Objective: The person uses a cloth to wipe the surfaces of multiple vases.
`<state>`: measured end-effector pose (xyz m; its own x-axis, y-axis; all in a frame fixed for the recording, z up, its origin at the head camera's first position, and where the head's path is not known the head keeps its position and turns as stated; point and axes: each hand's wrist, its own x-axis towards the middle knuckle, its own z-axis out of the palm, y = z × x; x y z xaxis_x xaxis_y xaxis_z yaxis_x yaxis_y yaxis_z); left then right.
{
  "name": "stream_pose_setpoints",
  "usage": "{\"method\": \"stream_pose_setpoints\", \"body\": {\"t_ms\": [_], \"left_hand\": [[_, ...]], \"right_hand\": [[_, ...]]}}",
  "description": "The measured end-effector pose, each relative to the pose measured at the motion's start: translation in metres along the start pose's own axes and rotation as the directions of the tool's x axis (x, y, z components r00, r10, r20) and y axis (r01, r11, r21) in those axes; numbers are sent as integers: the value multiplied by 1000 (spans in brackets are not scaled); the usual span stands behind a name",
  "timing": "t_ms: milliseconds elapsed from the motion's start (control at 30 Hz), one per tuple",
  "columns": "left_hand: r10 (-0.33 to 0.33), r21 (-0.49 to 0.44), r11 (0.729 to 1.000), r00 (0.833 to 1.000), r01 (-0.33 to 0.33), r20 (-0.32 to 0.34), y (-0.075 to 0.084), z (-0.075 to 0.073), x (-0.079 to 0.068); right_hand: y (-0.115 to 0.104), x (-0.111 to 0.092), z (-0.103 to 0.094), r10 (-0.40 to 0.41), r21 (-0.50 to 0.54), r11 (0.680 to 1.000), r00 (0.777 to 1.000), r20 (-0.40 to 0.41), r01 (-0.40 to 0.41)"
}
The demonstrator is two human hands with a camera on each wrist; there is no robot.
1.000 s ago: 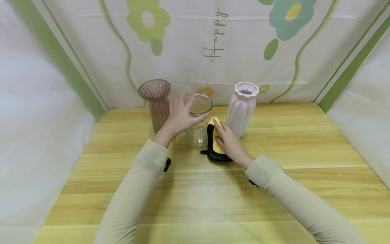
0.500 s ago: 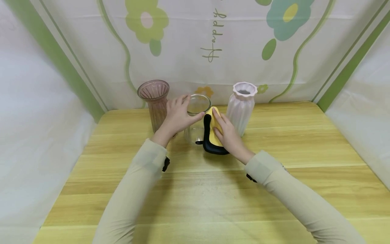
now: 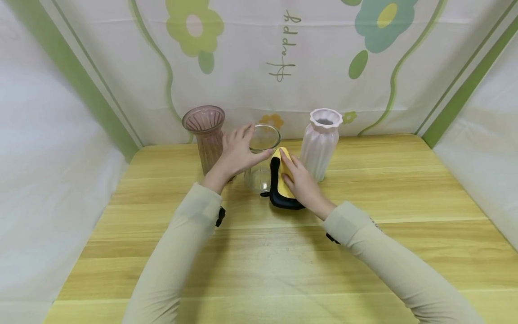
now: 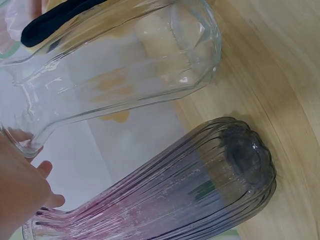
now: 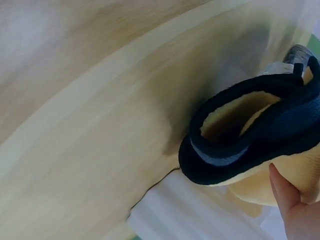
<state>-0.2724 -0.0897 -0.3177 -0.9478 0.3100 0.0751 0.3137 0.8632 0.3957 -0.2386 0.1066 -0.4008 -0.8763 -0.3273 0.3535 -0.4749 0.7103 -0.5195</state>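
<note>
A clear glass vase (image 3: pixel 255 177) stands upright mid-table, partly covered by both hands. My left hand (image 3: pixel 238 150) holds it at the neck, thumb on the near side, fingertips on the rim. In the left wrist view the fingers (image 4: pixel 45 169) reach round behind its narrow neck. My right hand (image 3: pixel 305 186) grips a folded yellow cloth (image 3: pixel 284 186) with thick black edging and a small black loop, held up against the vase's right side. In the right wrist view the black edge of the cloth (image 5: pixel 215 172) curves round a fold, with a fingertip on the yellow fabric.
A ribbed purple-pink glass vase (image 3: pixel 210 150) stands left of the clear one, close behind my left hand. To the right is a pale pink-white vase (image 3: pixel 319 150) with a scalloped rim. Behind the wooden table (image 3: pixel 259 265) hangs a flowered white cloth backdrop (image 3: pixel 243 58).
My right hand and the yellow cloth have moved up along the vase, then a little back down, ending slightly higher and further left. The left hand keeps its hold.
</note>
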Motion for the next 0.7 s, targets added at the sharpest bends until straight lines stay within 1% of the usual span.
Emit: {"method": "stream_pose_setpoints", "body": {"t_ms": [100,267,367,400,533,600,700], "left_hand": [[-9,-15,1000,1000,9,-7,2,0,-1],[-14,-34,999,999,13,-40,4,2,-2],[-13,-19,1000,998,12,-58,4,2,-3],[-13,-11,1000,998,13,-60,4,2,-3],[-7,22,1000,998,8,-70,3,2,-3],[-4,35,999,998,6,-62,3,0,-2],[5,46,999,999,-3,-40,3,-2,-2]], "right_hand": [[4,-2,1,-5,-12,1000,1000,3,5],[9,-5,3,-7,-57,998,999,36,9],[11,-7,4,-19,-60,998,999,35,21],[11,-8,4,-29,-65,997,999,22,30],[9,-6,2,-55,-27,998,998,-22,54],[7,-4,1,-63,-12,998,997,-39,63],[3,0,-2,-50,15,999,998,-37,51]]}}
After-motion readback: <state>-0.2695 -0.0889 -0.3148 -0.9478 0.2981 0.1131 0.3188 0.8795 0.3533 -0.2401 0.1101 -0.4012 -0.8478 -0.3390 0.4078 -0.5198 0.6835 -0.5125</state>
